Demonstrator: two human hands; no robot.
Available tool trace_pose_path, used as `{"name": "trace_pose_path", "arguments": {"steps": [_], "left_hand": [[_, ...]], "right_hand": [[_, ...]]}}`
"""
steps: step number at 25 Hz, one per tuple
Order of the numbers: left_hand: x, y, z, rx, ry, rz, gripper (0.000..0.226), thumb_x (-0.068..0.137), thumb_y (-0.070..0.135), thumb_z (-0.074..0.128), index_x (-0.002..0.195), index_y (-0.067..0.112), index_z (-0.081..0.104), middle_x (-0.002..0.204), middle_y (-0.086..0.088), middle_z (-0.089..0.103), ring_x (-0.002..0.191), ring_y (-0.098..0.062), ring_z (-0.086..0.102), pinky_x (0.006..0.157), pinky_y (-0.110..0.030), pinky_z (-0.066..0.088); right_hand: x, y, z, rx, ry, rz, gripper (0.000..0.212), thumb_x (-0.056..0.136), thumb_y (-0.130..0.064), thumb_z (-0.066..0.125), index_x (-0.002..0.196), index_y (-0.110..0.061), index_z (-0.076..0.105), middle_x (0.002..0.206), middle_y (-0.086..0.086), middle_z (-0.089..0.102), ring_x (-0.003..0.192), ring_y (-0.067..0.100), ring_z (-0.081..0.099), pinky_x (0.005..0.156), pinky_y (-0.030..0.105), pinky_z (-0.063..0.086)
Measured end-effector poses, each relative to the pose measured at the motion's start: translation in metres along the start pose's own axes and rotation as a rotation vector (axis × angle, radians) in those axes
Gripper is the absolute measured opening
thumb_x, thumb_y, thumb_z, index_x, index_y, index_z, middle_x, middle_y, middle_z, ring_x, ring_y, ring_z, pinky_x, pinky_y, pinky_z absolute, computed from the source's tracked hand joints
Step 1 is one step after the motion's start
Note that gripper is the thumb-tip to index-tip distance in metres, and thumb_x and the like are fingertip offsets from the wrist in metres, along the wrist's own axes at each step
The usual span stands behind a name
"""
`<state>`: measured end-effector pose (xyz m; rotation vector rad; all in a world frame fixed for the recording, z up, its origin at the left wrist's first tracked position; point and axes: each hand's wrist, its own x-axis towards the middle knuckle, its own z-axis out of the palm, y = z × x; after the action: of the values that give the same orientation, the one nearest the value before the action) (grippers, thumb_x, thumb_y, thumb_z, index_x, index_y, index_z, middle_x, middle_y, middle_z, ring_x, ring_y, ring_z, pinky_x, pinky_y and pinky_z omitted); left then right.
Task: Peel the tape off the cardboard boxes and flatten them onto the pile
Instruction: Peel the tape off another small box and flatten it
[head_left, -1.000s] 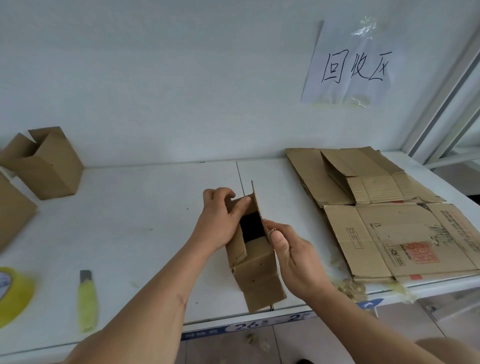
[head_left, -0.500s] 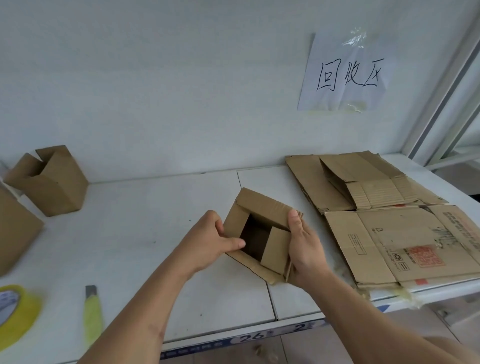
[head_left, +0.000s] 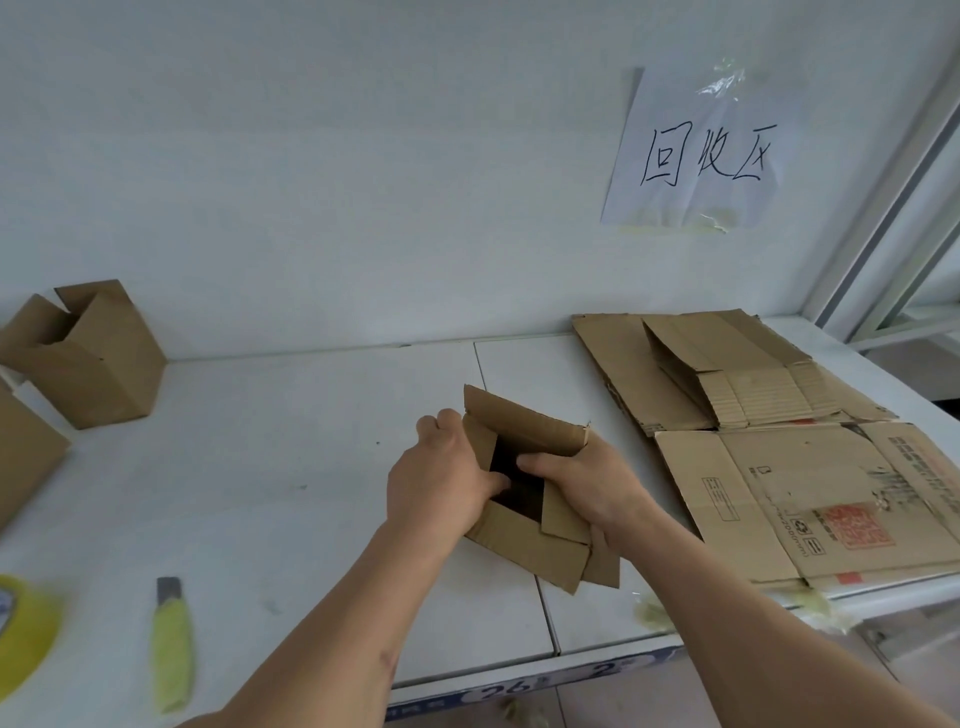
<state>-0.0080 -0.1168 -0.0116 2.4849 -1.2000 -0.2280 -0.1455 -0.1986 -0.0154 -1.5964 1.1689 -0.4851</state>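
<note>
Counter (head_left: 260, 493), white, runs the width of the view against a white wall. Pile of flattened cardboard (head_left: 769, 452) lies on its right end, the nearest sheet printed with a red mark and overhanging the front edge. Paper notice (head_left: 696, 150) with handwritten characters is taped to the wall above the pile. Open-topped standing box (head_left: 88, 358) sits at the far left by the wall, well apart from the work; a further cardboard piece (head_left: 26, 467) shows at the left edge (only partly in frame). Small cardboard box (head_left: 530, 488) lies on the counter near its middle, just left of the pile, its open end facing up with flaps loose. Left hand (head_left: 441, 478) grasps the box's left side, thumb inside the opening. Right hand (head_left: 587, 478) grasps the right side, fingers curled over the rim into the opening; each grip is closed on the box. Yellow tape roll (head_left: 26, 634) sits at the near left edge. Yellow utility knife (head_left: 171, 644) lies just right of it. Scraps of peeled tape (head_left: 649, 613) lie at the counter's front edge below the right forearm.
</note>
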Motion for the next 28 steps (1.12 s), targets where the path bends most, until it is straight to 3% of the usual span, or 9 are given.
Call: {"name": "trace_pose_path", "arguments": {"steps": [3, 6, 9, 12, 15, 18, 20, 25, 28], "left_hand": [[0.001, -0.003, 0.003, 0.026, 0.035, 0.082, 0.043, 0.086, 0.042, 0.064, 0.109, 0.013, 0.041, 0.101, -0.002, 0.047, 0.072, -0.024, 0.052, 0.056, -0.03, 0.038], [-0.004, -0.014, 0.003, -0.161, 0.137, 0.153, 0.033, 0.098, 0.047, 0.046, 0.101, 0.015, 0.052, 0.092, 0.003, 0.056, 0.075, -0.016, 0.059, 0.058, -0.027, 0.043], [-0.012, -0.025, 0.008, -0.652, 0.218, -0.123, 0.054, 0.101, 0.053, 0.028, 0.085, 0.014, 0.063, 0.078, -0.001, 0.063, 0.076, -0.018, 0.061, 0.066, -0.032, 0.05], [-0.023, -0.022, 0.012, -1.217, 0.133, -0.488, 0.051, 0.099, 0.058, 0.033, 0.093, 0.02, 0.067, 0.091, -0.007, 0.069, 0.088, -0.026, 0.065, 0.078, -0.044, 0.057], [-0.028, -0.017, 0.002, -1.431, -0.005, -0.627, 0.059, 0.096, 0.064, 0.035, 0.102, 0.017, 0.069, 0.092, -0.011, 0.072, 0.084, -0.028, 0.069, 0.065, -0.035, 0.056], [-0.026, -0.017, -0.006, -1.522, -0.135, -0.519, 0.066, 0.089, 0.072, 0.042, 0.101, 0.014, 0.072, 0.091, -0.01, 0.076, 0.085, -0.027, 0.073, 0.077, -0.039, 0.057], [-0.024, -0.017, -0.008, -1.481, -0.155, -0.446, 0.052, 0.089, 0.059, 0.056, 0.101, 0.011, 0.071, 0.09, -0.009, 0.076, 0.082, -0.025, 0.074, 0.074, -0.036, 0.057], [-0.01, -0.034, 0.003, -1.424, -0.111, -0.553, 0.027, 0.096, 0.032, 0.059, 0.108, 0.01, 0.068, 0.09, -0.007, 0.076, 0.082, -0.026, 0.074, 0.071, -0.037, 0.058], [-0.002, -0.051, 0.001, -1.512, -0.23, -0.575, 0.026, 0.096, 0.024, 0.06, 0.115, 0.007, 0.065, 0.101, -0.013, 0.075, 0.094, -0.03, 0.072, 0.081, -0.047, 0.057]], "right_hand": [[-0.002, -0.003, -0.006, 0.008, -0.103, 0.056, 0.037, 0.073, -0.042, 0.068, 0.103, -0.023, 0.063, 0.099, 0.009, 0.07, 0.093, 0.025, 0.067, 0.09, 0.049, 0.054], [-0.009, 0.006, -0.017, 0.148, -0.282, 0.085, 0.048, 0.08, -0.051, 0.056, 0.119, -0.023, 0.057, 0.12, 0.012, 0.06, 0.11, 0.025, 0.057, 0.104, 0.044, 0.043], [-0.018, 0.012, -0.012, 0.207, -0.396, -0.074, 0.059, 0.074, -0.053, 0.052, 0.132, -0.042, 0.051, 0.136, -0.002, 0.052, 0.125, 0.019, 0.049, 0.111, 0.043, 0.036], [-0.028, 0.015, 0.011, 0.143, -0.493, -0.167, 0.063, 0.071, -0.059, 0.052, 0.133, -0.056, 0.044, 0.144, -0.014, 0.042, 0.132, 0.015, 0.043, 0.113, 0.045, 0.034], [-0.032, 0.017, 0.029, -0.04, -0.444, -0.285, 0.061, 0.08, -0.059, 0.039, 0.14, -0.061, 0.031, 0.153, -0.034, 0.018, 0.144, -0.004, 0.013, 0.121, 0.041, 0.014], [-0.032, 0.018, 0.041, -0.185, -0.407, -0.349, 0.065, 0.082, -0.064, 0.03, 0.146, -0.057, 0.022, 0.156, -0.035, 0.007, 0.143, -0.012, -0.004, 0.122, 0.04, 0.002], [-0.034, 0.019, 0.051, -0.289, -0.392, -0.37, 0.069, 0.081, -0.069, 0.025, 0.148, -0.054, 0.017, 0.157, -0.033, 0.002, 0.141, -0.015, -0.011, 0.121, 0.034, -0.005], [-0.03, 0.028, 0.064, -0.406, -0.321, -0.44, 0.082, 0.08, -0.082, 0.01, 0.152, -0.044, 0.012, 0.159, -0.029, 0.0, 0.141, -0.013, -0.013, 0.12, 0.031, -0.008], [-0.018, 0.032, 0.063, -0.507, -0.112, -0.336, 0.082, 0.087, -0.077, 0.016, 0.155, -0.03, 0.015, 0.163, -0.015, 0.007, 0.148, 0.002, -0.003, 0.122, 0.036, 0.001]]}}
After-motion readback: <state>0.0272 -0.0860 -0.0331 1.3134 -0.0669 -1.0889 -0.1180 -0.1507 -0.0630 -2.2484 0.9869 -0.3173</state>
